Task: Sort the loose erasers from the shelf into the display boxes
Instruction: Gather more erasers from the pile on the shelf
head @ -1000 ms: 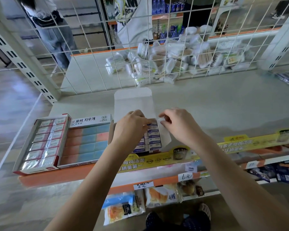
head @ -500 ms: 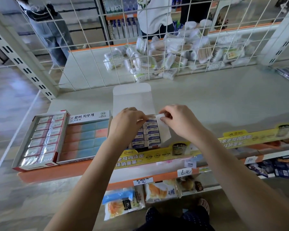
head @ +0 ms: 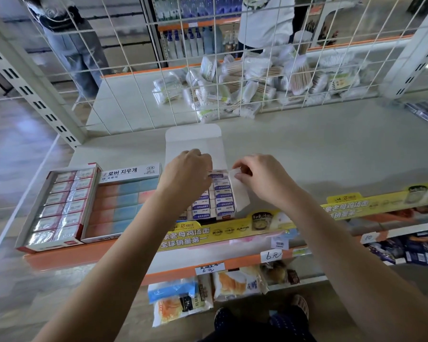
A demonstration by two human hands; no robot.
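Observation:
A white display box [head: 193, 141] with its lid folded back lies on the shelf in front of me, holding rows of blue-and-white erasers [head: 221, 202] marked ERASER. My left hand [head: 185, 176] hovers over the box's far left part with curled fingers touching the top erasers; whether it holds one is hidden. My right hand [head: 260, 176] pinches the box's white side flap [head: 239, 193] at its upper end. Left of it stand a box of pink and blue erasers [head: 124, 206] and a red-edged box of wrapped erasers [head: 62, 206].
A wire grid [head: 208, 70] fences the shelf's back, with bagged cotton swabs [head: 252, 87] piled behind it. The shelf [head: 331, 149] stretches right, edged by a yellow strip [head: 232, 233]. Snack bags hang on the lower shelf. Two people stand beyond the grid.
Both hands stay at the white box; the view has tilted slightly downward. My right hand keeps pinching the flap, and my left hand has shifted a little toward the box's far end.

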